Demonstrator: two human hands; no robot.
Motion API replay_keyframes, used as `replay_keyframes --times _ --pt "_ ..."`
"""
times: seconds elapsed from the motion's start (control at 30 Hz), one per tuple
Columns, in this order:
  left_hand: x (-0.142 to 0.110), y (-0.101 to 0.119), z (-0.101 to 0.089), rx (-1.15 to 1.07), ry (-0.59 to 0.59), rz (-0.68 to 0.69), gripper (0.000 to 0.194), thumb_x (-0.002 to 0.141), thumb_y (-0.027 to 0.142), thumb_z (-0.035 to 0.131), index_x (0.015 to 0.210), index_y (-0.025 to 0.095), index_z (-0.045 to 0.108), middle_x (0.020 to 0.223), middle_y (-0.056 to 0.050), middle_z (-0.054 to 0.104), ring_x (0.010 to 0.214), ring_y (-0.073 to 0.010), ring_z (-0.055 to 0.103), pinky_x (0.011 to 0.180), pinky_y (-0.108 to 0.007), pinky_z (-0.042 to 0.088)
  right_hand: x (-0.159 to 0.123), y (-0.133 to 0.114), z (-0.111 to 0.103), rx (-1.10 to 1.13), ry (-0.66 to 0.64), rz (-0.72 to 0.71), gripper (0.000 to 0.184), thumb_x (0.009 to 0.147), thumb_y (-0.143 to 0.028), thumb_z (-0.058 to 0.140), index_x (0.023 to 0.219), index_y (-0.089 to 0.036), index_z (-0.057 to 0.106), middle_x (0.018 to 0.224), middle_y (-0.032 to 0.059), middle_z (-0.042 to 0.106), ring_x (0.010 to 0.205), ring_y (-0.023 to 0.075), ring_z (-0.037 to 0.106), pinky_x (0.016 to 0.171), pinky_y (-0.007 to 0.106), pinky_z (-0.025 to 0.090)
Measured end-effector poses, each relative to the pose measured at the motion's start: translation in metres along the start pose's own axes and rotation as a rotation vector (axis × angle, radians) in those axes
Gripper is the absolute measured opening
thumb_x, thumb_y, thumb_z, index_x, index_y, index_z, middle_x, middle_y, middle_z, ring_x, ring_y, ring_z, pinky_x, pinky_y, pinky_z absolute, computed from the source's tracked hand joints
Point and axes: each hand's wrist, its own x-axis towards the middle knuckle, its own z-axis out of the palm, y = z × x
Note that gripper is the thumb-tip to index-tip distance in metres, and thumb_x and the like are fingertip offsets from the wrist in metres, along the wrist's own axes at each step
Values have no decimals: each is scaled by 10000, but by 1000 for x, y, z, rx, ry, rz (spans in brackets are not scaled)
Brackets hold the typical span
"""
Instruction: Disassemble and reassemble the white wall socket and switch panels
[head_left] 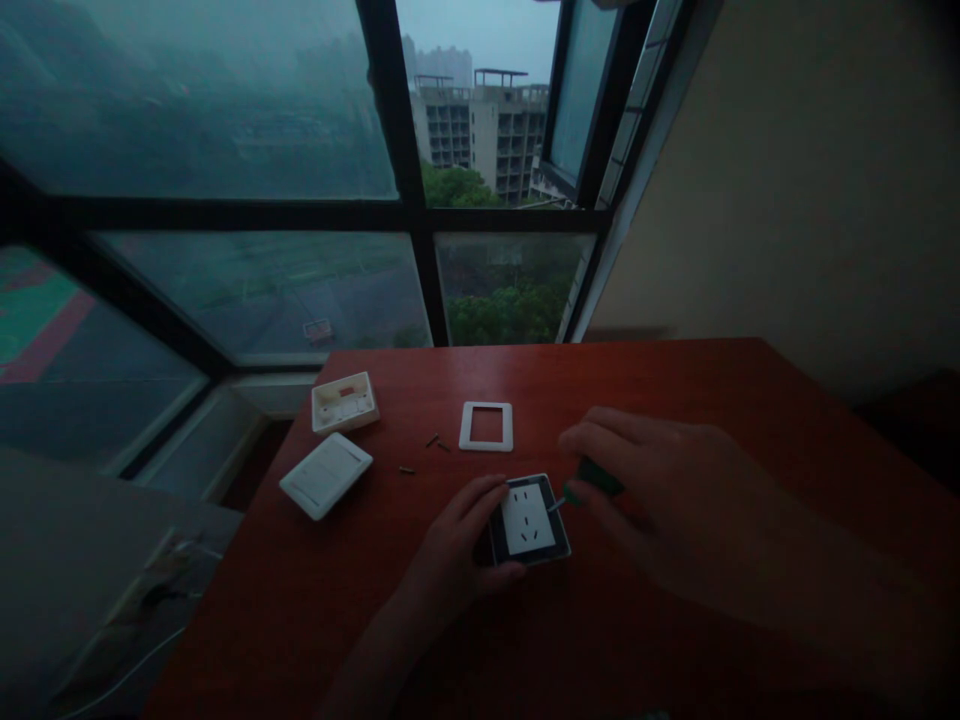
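A wall socket [527,520] with a white face and a dark surround lies face up on the table. My left hand [465,535] grips it by its left side, fingers at the upper edge and thumb at the lower. In my right hand [637,480] is a screwdriver [598,479] with a green handle. Its thin shaft slants down to the left, and the tip meets the right side of the socket's dark surround. Whether a screw sits under the tip is too small to tell. Beyond the socket lies a white square frame [465,428].
On the reddish wooden table [637,375], a white open mounting box [346,403] and a white cover plate [326,476] lie at the left. Several small screws [406,470] are scattered between them and the frame. Windows [262,290] stand behind; a wall [810,190] rises at the right.
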Motion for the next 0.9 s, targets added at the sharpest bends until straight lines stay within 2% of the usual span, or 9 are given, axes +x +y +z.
replay_keyframes --times 0.13,0.2,0.27,0.37,0.47,0.57,0.67,0.77,0.9 --pt "2 0 1 -2 13 -11 772 685 284 791 1370 299 436 1410 -95 467 1254 -318 493 998 -508 466 4 3 2 -151 57 98 167 891 -397 501 889 -237 550 826 12 620 648 192 584 492 283 254" --pt "3 0 2 -1 18 -19 748 690 303 787 1360 297 454 1398 -98 482 1249 -324 497 993 -517 468 4 4 1 -75 61 56 129 853 -294 536 968 -235 540 966 29 623 776 200 603 537 285 321" --pt "3 0 4 -2 22 -22 736 693 313 786 1354 294 465 1391 -101 489 1250 -325 496 993 -519 467 4 4 0 20 35 -28 213 822 -191 534 1027 -245 523 1051 20 609 872 189 599 599 285 366" --pt "3 1 5 -4 27 -23 729 696 321 784 1353 292 470 1387 -104 492 1254 -326 492 997 -519 464 3 3 3 -34 44 -56 120 886 -258 497 999 -247 536 930 7 634 770 184 611 549 289 333" --pt "2 1 4 -8 31 -22 736 699 321 780 1361 293 460 1393 -107 486 1260 -328 485 1004 -521 456 4 1 5 -161 114 5 199 915 -409 469 933 -228 549 775 10 623 633 197 594 485 298 256" --pt "1 1 2 -17 21 -11 774 691 295 789 1378 290 432 1412 -107 462 1270 -320 474 1023 -509 441 2 0 2 -44 67 -10 126 866 -310 522 962 -231 535 870 13 632 728 197 607 534 300 315" --pt "0 0 0 -20 6 -1 818 679 252 801 1390 287 399 1433 -103 433 1284 -302 457 1041 -486 428 -1 3 -2 62 0 -60 214 829 -205 532 1038 -250 520 1010 1 629 824 176 607 601 292 356" --pt "-1 -2 0 -21 -4 -7 822 675 235 803 1388 290 396 1439 -102 423 1285 -299 456 1038 -481 432 -2 7 0 -45 34 -34 114 903 -314 493 986 -254 541 910 -8 642 721 172 610 546 287 310" --pt "-1 -2 0 -24 -3 4 828 678 241 802 1393 292 389 1441 -108 422 1287 -307 455 1041 -489 428 2 6 3 -166 67 51 243 903 -439 488 795 -225 532 715 -7 599 583 176 566 490 287 219"
